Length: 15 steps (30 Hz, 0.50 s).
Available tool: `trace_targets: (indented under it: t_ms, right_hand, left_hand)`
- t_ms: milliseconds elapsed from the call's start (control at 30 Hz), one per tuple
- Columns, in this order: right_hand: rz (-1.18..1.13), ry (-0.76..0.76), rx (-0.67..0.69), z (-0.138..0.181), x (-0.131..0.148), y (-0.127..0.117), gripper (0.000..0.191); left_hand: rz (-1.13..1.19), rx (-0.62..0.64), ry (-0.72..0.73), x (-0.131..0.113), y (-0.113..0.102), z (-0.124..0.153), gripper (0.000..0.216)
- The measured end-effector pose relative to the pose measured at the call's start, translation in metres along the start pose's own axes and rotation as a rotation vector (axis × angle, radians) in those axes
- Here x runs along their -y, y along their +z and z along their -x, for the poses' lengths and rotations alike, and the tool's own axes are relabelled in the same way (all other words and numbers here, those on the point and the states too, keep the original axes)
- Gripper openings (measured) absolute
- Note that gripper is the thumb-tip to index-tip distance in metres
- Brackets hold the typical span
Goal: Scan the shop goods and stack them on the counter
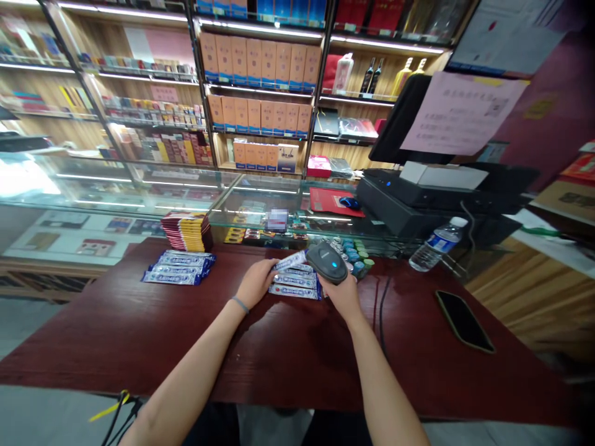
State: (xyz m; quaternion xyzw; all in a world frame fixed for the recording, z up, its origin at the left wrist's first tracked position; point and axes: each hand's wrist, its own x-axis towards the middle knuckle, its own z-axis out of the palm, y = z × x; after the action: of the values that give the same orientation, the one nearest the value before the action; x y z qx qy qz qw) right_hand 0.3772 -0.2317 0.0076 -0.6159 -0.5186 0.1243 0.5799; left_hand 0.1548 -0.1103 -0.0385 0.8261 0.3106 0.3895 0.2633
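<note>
My left hand is closed on one end of a slim blue-and-white packet, which it holds tilted above a pile of similar packets. In my right hand is a black barcode scanner with a small blue light on top. The scanner's head is by the far end of the held packet and hides part of it. Further left on the dark red table lies another pile of the blue-and-white packets. My fingers under the scanner are mostly hidden.
Behind the left pile stands a stack of red and yellow packs. Several small cans stand beyond the scanner, before a glass display case. To the right are a water bottle, a phone and a black cable.
</note>
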Motion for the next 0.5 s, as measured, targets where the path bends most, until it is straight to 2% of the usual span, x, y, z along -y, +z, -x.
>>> trace_targets:
  t_ms: [100,167,233,333,500]
  right_hand:
    - [0.014,0.024,-0.014,0.003,-0.001,0.004,0.042]
    - [0.025,0.037,-0.026,0.004,-0.002,0.008,0.042]
    - [0.036,0.023,0.002,0.004,-0.002,0.011,0.044]
    - [0.084,-0.008,0.126,0.005,0.0,0.015,0.048]
    - [0.133,-0.006,0.246,0.008,0.001,0.016,0.058]
  left_hand:
    - [0.465,-0.178,-0.291,0.002,-0.007,-0.001,0.034]
    - [0.801,-0.198,-0.487,0.003,-0.013,-0.002,0.036]
    - [1.046,-0.175,-0.612,0.004,-0.019,-0.003,0.032]
    - [1.213,-0.158,-0.703,0.004,-0.028,-0.004,0.026]
    - [1.245,-0.201,-0.744,0.009,-0.034,-0.005,0.025]
